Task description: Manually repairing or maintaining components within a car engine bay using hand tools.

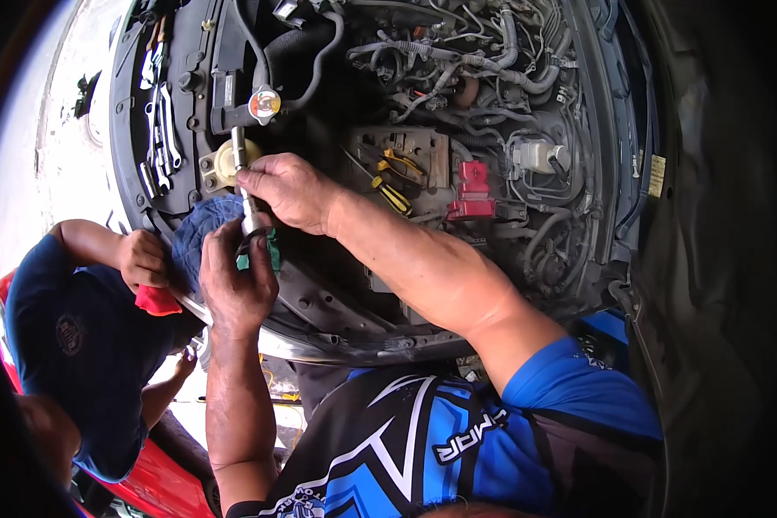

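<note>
Both my hands are on a silver socket extension (239, 155) above the front edge of an open engine bay. My right hand (289, 192) pinches its middle between thumb and fingers. My left hand (236, 281) is closed round its lower end, where the grip is partly hidden by the fingers. Beyond its far tip is a radiator cap (265, 104). A cream-coloured round part (226, 162) with bolts lies just behind the extension. Beside my left hand are a bunched blue cloth (200, 226) and a bit of green cloth (274, 250).
Several spanners (169, 129) lie along the front panel at left. A yellow-black screwdriver (392, 195) and yellow-handled pliers (401, 161) rest on a metal plate (440, 151) near a red cover (472, 194). At left, another person's hand (142, 259) holds a red cloth (157, 300).
</note>
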Tool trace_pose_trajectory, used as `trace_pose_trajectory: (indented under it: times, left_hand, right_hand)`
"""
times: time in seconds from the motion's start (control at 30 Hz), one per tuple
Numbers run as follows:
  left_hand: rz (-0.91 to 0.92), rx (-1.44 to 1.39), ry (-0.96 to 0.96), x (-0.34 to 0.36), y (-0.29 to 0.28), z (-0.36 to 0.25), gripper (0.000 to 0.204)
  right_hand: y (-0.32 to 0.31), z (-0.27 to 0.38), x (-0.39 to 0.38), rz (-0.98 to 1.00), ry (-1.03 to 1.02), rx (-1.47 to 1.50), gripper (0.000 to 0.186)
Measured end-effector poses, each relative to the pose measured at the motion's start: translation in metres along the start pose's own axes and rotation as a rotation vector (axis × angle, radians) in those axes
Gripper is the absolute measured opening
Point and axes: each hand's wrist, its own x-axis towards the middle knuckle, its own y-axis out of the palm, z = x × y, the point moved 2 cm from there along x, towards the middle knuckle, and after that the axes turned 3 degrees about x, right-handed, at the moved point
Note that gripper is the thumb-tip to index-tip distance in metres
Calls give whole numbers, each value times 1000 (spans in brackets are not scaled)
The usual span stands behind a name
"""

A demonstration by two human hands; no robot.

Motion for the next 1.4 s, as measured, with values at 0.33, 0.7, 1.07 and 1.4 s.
trace_pose_trajectory:
  times: [0.33, 0.7, 1.07, 1.4]
  left_hand:
    - [80, 60, -119, 25, 13, -4, 24]
    - [-32, 319, -498, 69, 5, 150, 67]
    - [26, 456, -365, -6, 59, 70, 79]
    - [-56, 506, -108, -28, 63, 63, 57]
  right_hand:
    - [-84, 56, -43, -266, -25, 147, 23]
    - [-238, 66, -45, -820, 55, 50, 13]
    - [-262, 72, -37, -777, 21, 109, 17]
    - [-274, 84, -39, -594, 61, 432, 19]
